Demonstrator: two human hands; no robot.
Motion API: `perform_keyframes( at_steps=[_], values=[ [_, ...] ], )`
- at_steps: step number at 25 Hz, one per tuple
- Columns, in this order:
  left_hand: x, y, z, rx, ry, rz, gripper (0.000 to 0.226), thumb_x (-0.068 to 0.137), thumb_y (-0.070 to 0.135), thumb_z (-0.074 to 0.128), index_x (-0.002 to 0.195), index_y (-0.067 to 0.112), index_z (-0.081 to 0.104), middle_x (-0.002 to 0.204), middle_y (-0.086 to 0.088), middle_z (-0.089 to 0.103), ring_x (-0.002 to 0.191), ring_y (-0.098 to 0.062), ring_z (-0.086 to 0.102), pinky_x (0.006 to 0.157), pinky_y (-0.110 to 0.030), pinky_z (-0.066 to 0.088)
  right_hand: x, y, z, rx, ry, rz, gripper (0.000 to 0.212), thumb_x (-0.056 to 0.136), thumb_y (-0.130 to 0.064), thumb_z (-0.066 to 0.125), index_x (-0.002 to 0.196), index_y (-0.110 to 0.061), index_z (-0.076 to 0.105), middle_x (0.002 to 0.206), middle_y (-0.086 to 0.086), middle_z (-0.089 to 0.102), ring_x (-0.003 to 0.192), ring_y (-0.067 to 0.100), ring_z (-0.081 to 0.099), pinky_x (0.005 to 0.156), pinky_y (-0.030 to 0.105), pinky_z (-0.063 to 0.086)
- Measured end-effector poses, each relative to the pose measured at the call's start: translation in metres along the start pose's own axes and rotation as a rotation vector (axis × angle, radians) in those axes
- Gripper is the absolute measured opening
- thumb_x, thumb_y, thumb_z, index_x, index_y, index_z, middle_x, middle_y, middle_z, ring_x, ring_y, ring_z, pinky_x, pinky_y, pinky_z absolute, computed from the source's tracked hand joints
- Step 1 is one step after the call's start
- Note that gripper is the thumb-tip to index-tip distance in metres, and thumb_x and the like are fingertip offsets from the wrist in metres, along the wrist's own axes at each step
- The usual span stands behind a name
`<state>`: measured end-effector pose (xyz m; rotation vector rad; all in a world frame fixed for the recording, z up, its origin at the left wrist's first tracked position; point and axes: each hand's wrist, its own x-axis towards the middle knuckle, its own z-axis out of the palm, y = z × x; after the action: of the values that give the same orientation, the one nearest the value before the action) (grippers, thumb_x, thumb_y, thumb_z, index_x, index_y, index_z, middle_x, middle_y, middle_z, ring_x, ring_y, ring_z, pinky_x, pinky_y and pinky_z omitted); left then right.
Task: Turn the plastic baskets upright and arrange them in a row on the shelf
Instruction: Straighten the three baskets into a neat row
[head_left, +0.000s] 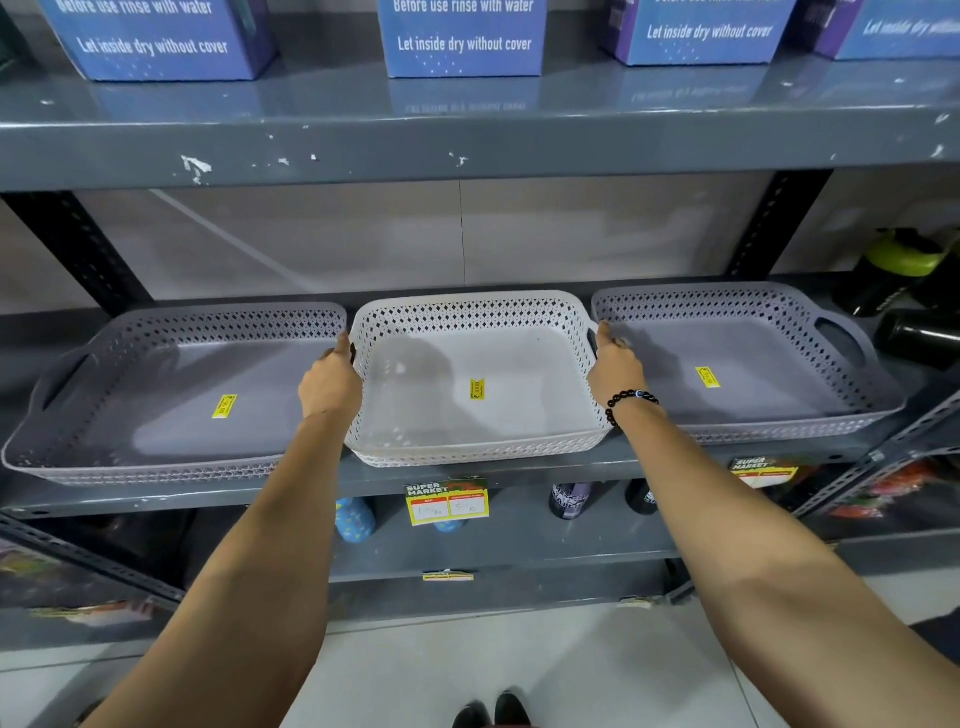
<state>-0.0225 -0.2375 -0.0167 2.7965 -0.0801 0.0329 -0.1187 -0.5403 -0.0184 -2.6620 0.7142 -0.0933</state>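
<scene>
Three shallow perforated plastic baskets stand upright side by side on the grey shelf (322, 486). The left grey basket (156, 415) and the right grey basket (753, 374) flank a white basket (472, 415); each has a yellow sticker inside. My left hand (330, 382) grips the white basket's left handle, in the gap beside the left grey basket. My right hand (615, 366), with a black bead bracelet on the wrist, grips the white basket's right handle. The fingers of both hands are mostly hidden behind the rims.
Blue boxes (462, 36) line the upper shelf. Black bottles with a green lid (893, 270) stand at the right end of the basket shelf. A supermarket price tag (447, 501) hangs on the shelf edge; bottles (569, 499) sit on the shelf below.
</scene>
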Motion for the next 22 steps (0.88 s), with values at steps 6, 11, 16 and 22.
perform_keyframes(
  at_steps=[6,11,16,22],
  values=[
    [-0.0008,-0.0001,-0.0008,-0.011,-0.001,0.0,0.063,0.091,-0.006,0.033,0.15,0.015,0.022,0.122,-0.025,0.059,0.105,-0.042,0.058,0.084,-0.046,0.05,-0.001,-0.0016,0.0002,-0.024,-0.005,0.003,0.068,0.092,0.008,0.035,0.152,-0.009,0.007,0.132,0.027,0.047,0.109,0.036,0.058,0.073,0.033,0.046],
    [-0.0026,0.0005,-0.003,-0.014,-0.003,0.005,0.062,0.092,-0.006,0.033,0.149,0.013,0.023,0.12,-0.025,0.06,0.104,-0.042,0.059,0.082,-0.046,0.049,-0.0012,-0.002,-0.0017,-0.019,-0.017,0.009,0.069,0.091,0.009,0.036,0.152,-0.009,0.007,0.131,0.027,0.047,0.09,0.029,0.058,0.052,0.023,0.039],
    [-0.0031,-0.0002,-0.002,-0.02,0.0,0.005,0.06,0.092,-0.006,0.032,0.149,0.013,0.024,0.118,-0.025,0.061,0.102,-0.042,0.06,0.08,-0.045,0.05,-0.0022,-0.0004,0.0005,0.008,-0.006,0.03,0.069,0.091,0.01,0.036,0.151,-0.009,0.009,0.135,0.026,0.044,0.111,0.037,0.056,0.074,0.034,0.049],
    [-0.0037,-0.0014,-0.0015,-0.017,0.001,0.004,0.06,0.093,-0.005,0.032,0.149,0.015,0.024,0.119,-0.024,0.06,0.103,-0.041,0.059,0.081,-0.045,0.05,-0.0036,-0.001,-0.0003,0.006,-0.014,0.036,0.069,0.091,0.009,0.037,0.151,-0.009,0.008,0.136,0.025,0.043,0.114,0.038,0.054,0.084,0.035,0.049]
  ],
)
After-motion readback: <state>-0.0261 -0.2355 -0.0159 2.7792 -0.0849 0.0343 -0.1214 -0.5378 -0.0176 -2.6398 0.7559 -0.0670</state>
